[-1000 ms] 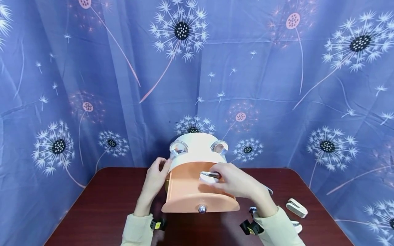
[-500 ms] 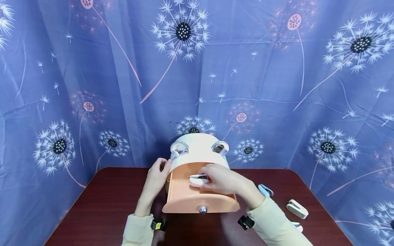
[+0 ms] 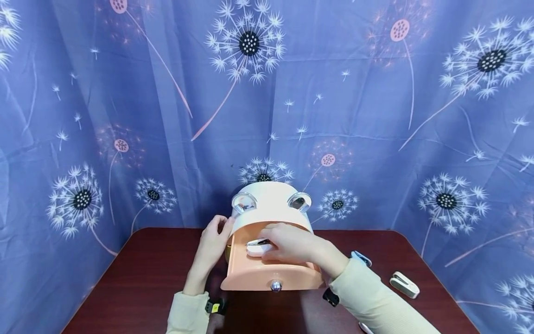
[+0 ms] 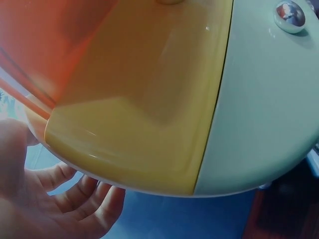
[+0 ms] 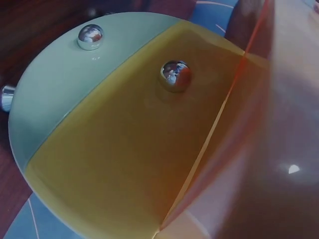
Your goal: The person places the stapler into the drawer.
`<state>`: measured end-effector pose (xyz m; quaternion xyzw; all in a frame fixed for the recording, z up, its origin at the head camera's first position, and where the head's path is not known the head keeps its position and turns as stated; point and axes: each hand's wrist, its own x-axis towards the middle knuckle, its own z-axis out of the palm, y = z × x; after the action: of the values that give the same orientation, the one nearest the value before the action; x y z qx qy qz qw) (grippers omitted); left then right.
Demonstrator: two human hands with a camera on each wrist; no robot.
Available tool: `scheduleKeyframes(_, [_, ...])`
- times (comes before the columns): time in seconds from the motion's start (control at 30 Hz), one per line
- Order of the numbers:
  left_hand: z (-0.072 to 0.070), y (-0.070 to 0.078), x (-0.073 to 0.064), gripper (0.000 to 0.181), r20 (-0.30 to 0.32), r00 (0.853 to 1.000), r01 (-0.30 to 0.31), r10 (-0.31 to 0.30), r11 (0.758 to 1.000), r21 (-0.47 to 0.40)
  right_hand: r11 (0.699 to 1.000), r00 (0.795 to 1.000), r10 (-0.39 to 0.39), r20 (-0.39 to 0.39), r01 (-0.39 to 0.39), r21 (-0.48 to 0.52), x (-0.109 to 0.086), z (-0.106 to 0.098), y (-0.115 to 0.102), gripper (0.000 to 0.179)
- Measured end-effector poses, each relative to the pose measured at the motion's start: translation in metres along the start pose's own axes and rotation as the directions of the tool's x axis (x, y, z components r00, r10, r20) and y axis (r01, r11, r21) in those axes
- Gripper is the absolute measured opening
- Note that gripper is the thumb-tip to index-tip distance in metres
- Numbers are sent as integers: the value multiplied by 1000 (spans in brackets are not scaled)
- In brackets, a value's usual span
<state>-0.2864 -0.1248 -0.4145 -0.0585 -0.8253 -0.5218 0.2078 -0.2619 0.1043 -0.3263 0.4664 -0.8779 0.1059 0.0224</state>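
Observation:
A rounded white drawer box (image 3: pixel 273 199) stands on the table with its orange top drawer (image 3: pixel 273 278) pulled out. My right hand (image 3: pixel 288 242) is inside that drawer and holds a small white stapler (image 3: pixel 257 248) between thumb and fingers. At the box's left upper edge my left hand (image 3: pixel 212 243) grips the side. In the left wrist view its fingers (image 4: pixel 75 199) curl by the curved rim. Below the orange drawer, a yellow drawer (image 4: pixel 144 109) and a green drawer (image 4: pixel 264 99) are closed. The right wrist view does not show my right hand's fingers clearly.
On the dark red table (image 3: pixel 137 278), a light blue stapler (image 3: pixel 361 258) and a cream stapler (image 3: pixel 404 284) lie to the right. Another pale item (image 3: pixel 365 328) is mostly covered by my right sleeve. A blue dandelion-print curtain (image 3: pixel 267 116) hangs behind the table.
My right hand has moved left and deeper into the orange drawer with the white stapler. The right forearm has swung left, baring the light blue stapler. The left hand stays put.

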Motion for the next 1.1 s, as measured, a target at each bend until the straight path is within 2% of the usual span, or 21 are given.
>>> scheduleKeyframes(0.4, [1, 0, -1, 34, 0, 1000, 0, 0, 1000, 9, 1000, 1000, -16, -6, 16, 3, 5, 5, -3, 28])
scheduleKeyframes(0.6, [0, 2, -1, 33, 3, 1000, -2, 2, 1000, 22, 1000, 1000, -2, -14, 2, 22, 1, 1, -3, 32])
scheduleKeyframes(0.67, [0, 2, 0, 33, 0, 1000, 0, 0, 1000, 25, 999, 1000, 13, -7, -13, 52, -3, -2, -2, 35])
scheduleKeyframes(0.87, [0, 3, 0, 32, 0, 1000, 0, 0, 1000, 25, 979, 992, 126, 14, -126, 162, -21, -13, 1, 50])
scheduleKeyframes(1.1, [0, 4, -1, 31, -1, 1000, 4, -4, 1000, 15, 941, 985, 170, -37, -151, 301, -50, -27, -2, 48])
